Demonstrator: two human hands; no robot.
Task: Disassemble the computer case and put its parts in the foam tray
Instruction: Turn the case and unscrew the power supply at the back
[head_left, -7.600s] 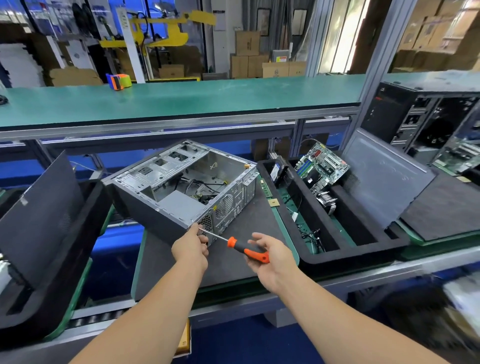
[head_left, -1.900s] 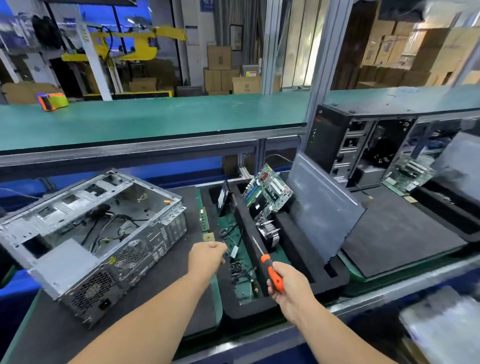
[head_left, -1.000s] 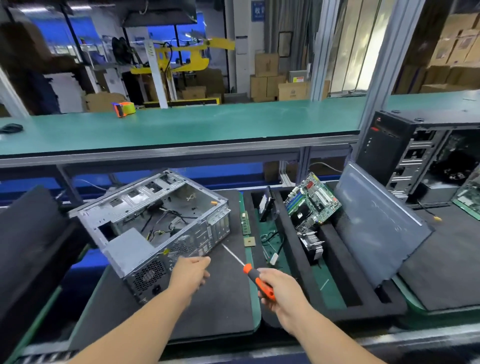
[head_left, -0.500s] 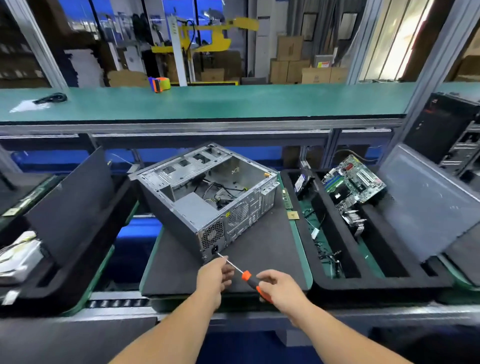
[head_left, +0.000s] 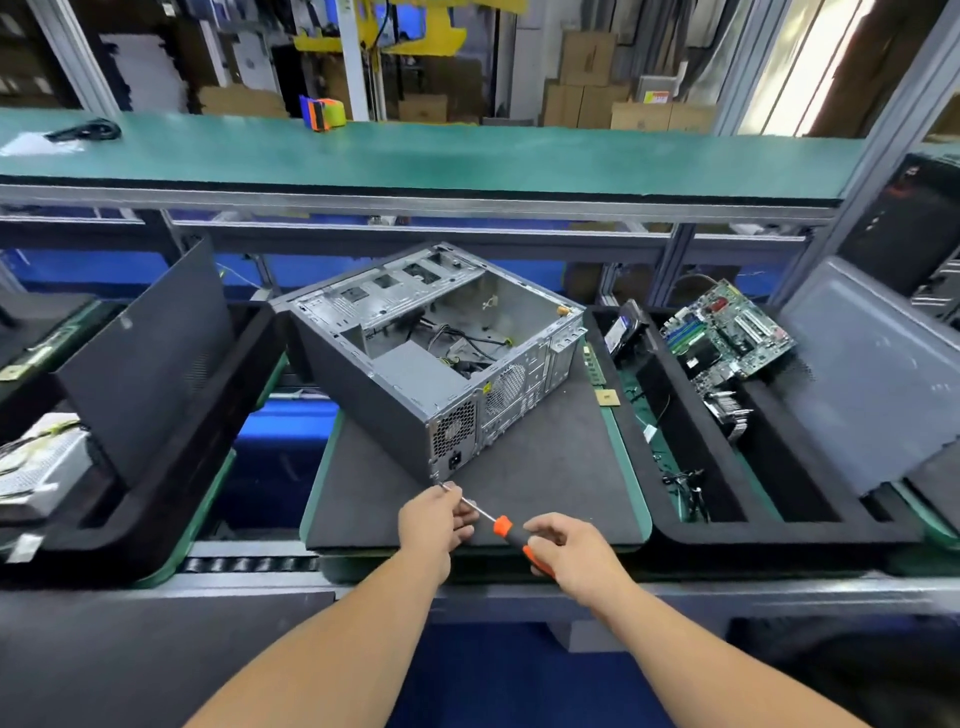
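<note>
The left hand (head_left: 435, 525) pinches the screwdriver (head_left: 498, 525) shaft, its tip at the near corner of the open computer case (head_left: 415, 374), whose long axis runs far-left to near-right on the mat (head_left: 545, 493). The right hand (head_left: 569, 558) grips the orange handle. The foam tray (head_left: 769, 530) lies right. No writing is legible.

No text, brand or number can be read. A yellow sticker (head_left: 488, 388) on the rear panel of the computer case (head_left: 431, 358) and a red-and-yellow label (head_left: 660, 97) on a background cardboard box (head_left: 655, 109) are both too blurred to make out.
</note>
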